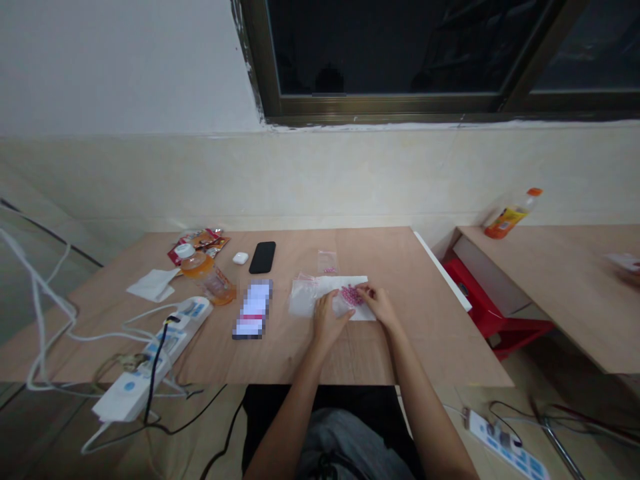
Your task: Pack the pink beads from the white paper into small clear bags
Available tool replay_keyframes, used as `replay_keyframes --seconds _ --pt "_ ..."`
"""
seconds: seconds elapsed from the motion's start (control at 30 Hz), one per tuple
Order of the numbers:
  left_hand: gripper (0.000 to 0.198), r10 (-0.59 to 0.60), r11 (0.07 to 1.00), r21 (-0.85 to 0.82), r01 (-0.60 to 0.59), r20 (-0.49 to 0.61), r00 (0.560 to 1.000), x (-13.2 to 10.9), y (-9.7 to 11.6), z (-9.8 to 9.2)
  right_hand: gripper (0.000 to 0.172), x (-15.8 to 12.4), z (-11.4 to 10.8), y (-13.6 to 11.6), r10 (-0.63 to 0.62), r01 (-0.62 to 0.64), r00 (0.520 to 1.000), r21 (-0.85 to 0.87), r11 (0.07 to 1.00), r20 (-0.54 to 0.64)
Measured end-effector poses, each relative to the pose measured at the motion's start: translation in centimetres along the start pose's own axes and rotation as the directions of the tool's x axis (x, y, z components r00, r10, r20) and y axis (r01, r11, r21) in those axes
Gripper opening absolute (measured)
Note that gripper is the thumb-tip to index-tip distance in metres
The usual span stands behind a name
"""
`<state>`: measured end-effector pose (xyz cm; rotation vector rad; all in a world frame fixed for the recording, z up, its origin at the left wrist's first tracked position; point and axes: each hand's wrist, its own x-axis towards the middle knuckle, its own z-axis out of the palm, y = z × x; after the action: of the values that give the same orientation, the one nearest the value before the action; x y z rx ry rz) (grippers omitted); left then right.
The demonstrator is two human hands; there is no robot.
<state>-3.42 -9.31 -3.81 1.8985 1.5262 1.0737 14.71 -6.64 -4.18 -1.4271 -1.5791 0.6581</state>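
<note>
The surface (425, 287) has a smooth, wood-grain finish with a faint sheen. The small bags (303, 298) are thin, clear, shiny plastic; the white sheet (364, 313) looks like matt paper. The pink pieces (351, 295) are too small to tell their material. The snack packets (205, 243) are glossy, crinkled film, the tissue (153, 285) soft matt paper, the power strip (175, 340) smooth white plastic. The window frame (380, 107) appears to be dull metal around dark, reflective glass (380, 47).
</note>
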Motion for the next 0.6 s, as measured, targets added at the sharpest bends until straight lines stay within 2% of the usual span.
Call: replay_keyframes --seconds 0.1,0.17,0.37,0.6 --pt "0.058 0.014 1.000 -0.006 -0.014 0.006 1.000 0.0 0.0 0.0 0.033 0.9 -0.9 1.2 0.047 -0.054 0.997 -0.115 0.992 -0.066" --pt "0.058 0.013 1.000 -0.007 -0.013 0.010 1.000 0.0 0.1 -0.1 0.033 1.5 -1.1 1.7 0.061 -0.072 0.996 -0.169 0.983 -0.071" --pt "0.057 -0.002 1.000 0.006 0.002 0.018 1.000 0.0 0.4 -0.3 0.027 2.3 -1.2 2.0 0.001 0.002 1.000 -0.315 0.949 0.010" --pt "0.057 0.013 1.000 0.001 -0.013 0.014 1.000 0.0 -0.2 0.2 0.024 2.4 -1.2 2.2 0.017 0.016 0.997 -0.415 0.910 0.074"
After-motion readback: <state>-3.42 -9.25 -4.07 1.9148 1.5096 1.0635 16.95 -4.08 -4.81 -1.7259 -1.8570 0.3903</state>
